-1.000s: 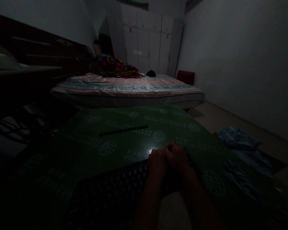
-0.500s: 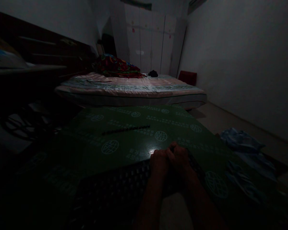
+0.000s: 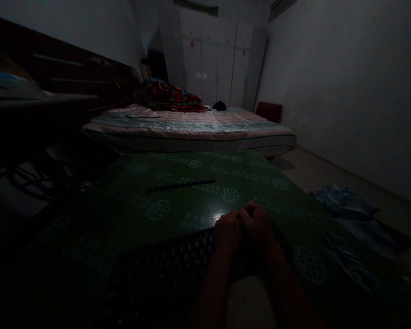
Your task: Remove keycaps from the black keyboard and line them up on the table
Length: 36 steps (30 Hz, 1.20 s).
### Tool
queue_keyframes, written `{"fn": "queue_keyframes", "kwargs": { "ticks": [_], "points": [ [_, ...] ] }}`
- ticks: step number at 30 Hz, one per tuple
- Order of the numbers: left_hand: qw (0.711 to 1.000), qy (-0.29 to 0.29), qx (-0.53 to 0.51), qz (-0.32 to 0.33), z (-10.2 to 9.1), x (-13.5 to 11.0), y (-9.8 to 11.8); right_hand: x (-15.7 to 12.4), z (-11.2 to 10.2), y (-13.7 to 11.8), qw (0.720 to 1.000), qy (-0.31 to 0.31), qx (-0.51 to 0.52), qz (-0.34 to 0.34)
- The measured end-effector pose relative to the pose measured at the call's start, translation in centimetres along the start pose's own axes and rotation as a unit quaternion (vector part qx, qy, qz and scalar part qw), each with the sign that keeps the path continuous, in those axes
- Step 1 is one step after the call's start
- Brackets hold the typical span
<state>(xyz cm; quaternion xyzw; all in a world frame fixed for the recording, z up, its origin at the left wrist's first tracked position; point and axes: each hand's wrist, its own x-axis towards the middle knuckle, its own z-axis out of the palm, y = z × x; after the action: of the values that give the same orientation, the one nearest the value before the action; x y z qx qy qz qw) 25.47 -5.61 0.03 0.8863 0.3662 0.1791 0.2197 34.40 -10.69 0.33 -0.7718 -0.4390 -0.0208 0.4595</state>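
A black keyboard [image 3: 164,260] lies at a slant on the green table [image 3: 192,208]. Over its far right part, my left hand [image 3: 228,231] and my right hand [image 3: 257,225] are side by side and touch. Both have their fingers curled and pressed together, with the fingertips turned away from view. Anything they grip is hidden, and the light is very dim. Farther off on the table runs a line of small dark pieces [image 3: 181,185], which look like keycaps set in a row.
Past the table stands a bed [image 3: 192,128] with a red patterned blanket [image 3: 171,95] and a black item [image 3: 219,105]. White wardrobes [image 3: 208,59] line the back. Pale cloth [image 3: 344,201] lies at the right, and a dark shelf [image 3: 41,101] juts in from the left.
My right hand's fingers have shifted slightly beside the left hand. The whole view has moved a little; the keyboard and the row of pieces lie as before.
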Motion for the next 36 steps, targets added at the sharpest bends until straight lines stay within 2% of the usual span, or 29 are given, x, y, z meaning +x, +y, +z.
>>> {"fn": "queue_keyframes", "kwargs": {
  "ticks": [9, 16, 20, 25, 30, 36],
  "points": [
    [0.993, 0.048, -0.104, -0.002, -0.7, -0.1, 0.1, -0.1, -0.5, -0.4, 0.995, 0.012, 0.095, 0.009],
    [0.974, 0.069, -0.216, -0.025, -1.1, -0.2, 0.1, -0.1, -0.2, 0.1, 0.982, 0.040, 0.183, 0.017],
    [0.941, 0.106, -0.317, -0.056, -1.1, 0.1, 0.0, -0.1, -0.1, 0.1, 0.976, 0.067, 0.206, 0.027],
    [0.899, 0.146, -0.396, -0.116, -1.8, 0.3, 0.0, -0.1, 0.0, 0.2, 0.981, 0.108, 0.161, -0.009],
    [0.852, 0.139, -0.484, -0.145, -2.4, 0.2, 0.2, 0.0, 0.1, 0.2, 0.985, 0.105, 0.128, -0.051],
    [0.794, 0.122, -0.570, -0.176, -2.2, 0.1, 0.0, 0.0, 0.0, 0.1, 0.983, 0.125, 0.055, -0.120]
  ]
}}
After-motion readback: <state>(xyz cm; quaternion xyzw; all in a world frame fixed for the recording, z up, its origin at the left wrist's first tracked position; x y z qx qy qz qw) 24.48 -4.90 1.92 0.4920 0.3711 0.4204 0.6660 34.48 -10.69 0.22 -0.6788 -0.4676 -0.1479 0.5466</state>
